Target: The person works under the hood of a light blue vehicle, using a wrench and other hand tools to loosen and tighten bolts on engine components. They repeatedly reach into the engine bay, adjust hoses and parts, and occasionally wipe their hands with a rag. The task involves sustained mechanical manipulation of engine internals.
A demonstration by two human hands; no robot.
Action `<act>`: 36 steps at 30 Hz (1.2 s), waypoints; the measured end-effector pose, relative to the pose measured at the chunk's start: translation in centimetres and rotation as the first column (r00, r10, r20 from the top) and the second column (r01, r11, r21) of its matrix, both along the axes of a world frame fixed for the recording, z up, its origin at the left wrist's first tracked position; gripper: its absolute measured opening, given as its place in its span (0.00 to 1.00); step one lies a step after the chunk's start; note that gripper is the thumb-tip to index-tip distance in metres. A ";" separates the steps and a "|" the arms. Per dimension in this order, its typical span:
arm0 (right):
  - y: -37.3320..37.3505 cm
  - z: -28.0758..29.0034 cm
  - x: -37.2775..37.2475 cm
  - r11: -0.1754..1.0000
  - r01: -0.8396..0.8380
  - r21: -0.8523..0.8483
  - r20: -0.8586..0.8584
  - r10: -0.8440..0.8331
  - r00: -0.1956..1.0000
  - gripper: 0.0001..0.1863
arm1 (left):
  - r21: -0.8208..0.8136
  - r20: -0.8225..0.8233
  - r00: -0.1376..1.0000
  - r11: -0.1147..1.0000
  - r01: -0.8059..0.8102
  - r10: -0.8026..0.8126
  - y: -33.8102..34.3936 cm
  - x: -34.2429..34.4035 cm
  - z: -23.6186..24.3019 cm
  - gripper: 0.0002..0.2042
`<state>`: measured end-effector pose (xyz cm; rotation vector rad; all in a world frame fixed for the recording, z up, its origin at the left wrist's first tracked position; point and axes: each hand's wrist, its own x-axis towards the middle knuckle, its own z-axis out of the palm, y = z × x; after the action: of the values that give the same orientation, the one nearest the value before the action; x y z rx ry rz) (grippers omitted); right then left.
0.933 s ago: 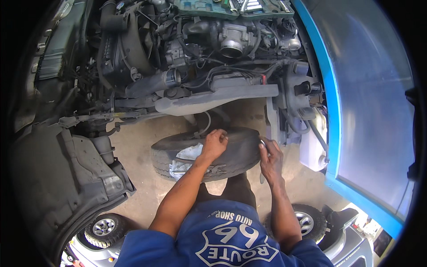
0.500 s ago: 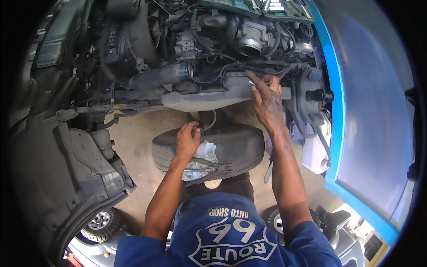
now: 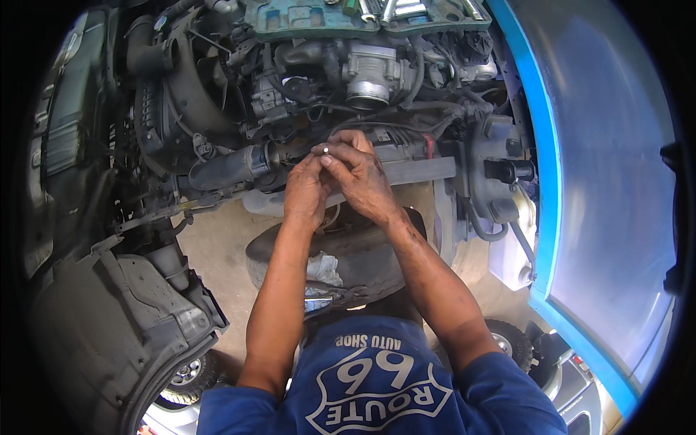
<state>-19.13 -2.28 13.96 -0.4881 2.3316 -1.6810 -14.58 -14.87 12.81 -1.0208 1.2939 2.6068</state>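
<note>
Both my hands meet over the front of an engine bay, above a pale grey crossbar. My right hand is closed, its thumb and forefinger pinching a small shiny metal piece. Only one bright end of it shows, so its exact kind is unclear. My left hand presses against the right one with its fingers bent together; what lies between them is mostly hidden. Just beyond the hands are a metal throttle body with a round opening and a thick black hose.
A greenish tool tray with wrenches and sockets rests atop the engine. Below my hands lies a tire with a crumpled rag on it. A blue-edged body panel borders the right; a dark plastic liner stands at left.
My right hand has moved left and my left hand has risen from near the tire, so they now meet. The view has shifted, showing more of the tool tray.
</note>
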 end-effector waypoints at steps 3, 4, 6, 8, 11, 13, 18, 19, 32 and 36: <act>0.7 0.4 -0.5 0.995 0.054 -0.082 0.192 -0.038 0.981 0.12 | -0.096 0.039 0.997 0.994 -0.058 0.062 -0.6 -0.8 0.4 0.11; 1.0 0.5 -0.6 0.995 0.062 -0.082 0.211 -0.043 0.977 0.11 | -0.185 0.066 0.997 0.982 -0.024 0.036 -0.8 -1.1 0.4 0.10; 1.4 0.5 -0.9 0.999 0.031 0.014 0.139 -0.032 0.990 0.10 | -0.358 0.121 0.993 0.932 0.048 -0.004 -1.2 -1.8 0.5 0.09; 1.5 0.1 -1.4 0.977 -0.019 0.214 -0.032 0.026 0.999 0.09 | -0.434 0.129 0.991 0.897 0.089 -0.037 -1.3 -2.5 0.2 0.10; 0.4 -0.9 -2.0 0.962 0.103 0.252 -0.322 -0.017 0.946 0.09 | -0.424 0.073 0.994 0.900 0.102 -0.078 -1.2 -3.1 -0.3 0.11; -0.7 -1.5 -2.3 0.967 0.144 0.209 -0.216 -0.098 0.971 0.09 | -0.303 -0.051 0.996 0.951 0.059 -0.078 -1.0 -3.4 -0.9 0.13; -2.0 -2.5 -2.3 0.965 0.125 0.229 -0.191 -0.081 0.978 0.09 | -0.819 0.031 0.992 0.566 0.097 -0.124 -1.6 -4.9 -3.0 0.15; -1.6 -2.6 -2.4 0.969 0.119 0.218 -0.204 -0.074 0.976 0.09 | -0.904 0.071 0.989 0.411 0.118 -0.127 -2.1 -5.2 -3.6 0.15; 3.7 -3.3 -4.7 0.796 0.203 0.571 -0.289 -0.037 0.957 0.10 | -0.779 0.610 0.792 0.205 0.593 0.031 -6.8 -10.9 -16.4 0.18; 3.6 -3.1 -4.9 0.806 0.233 0.544 -0.268 -0.096 0.959 0.10 | -0.707 0.670 0.743 0.301 0.640 -0.005 -9.0 -11.6 -20.3 0.17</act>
<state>-24.03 1.28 10.90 -0.3726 2.9506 -0.9136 -26.15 -23.89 -7.47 -1.2091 2.4373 0.8783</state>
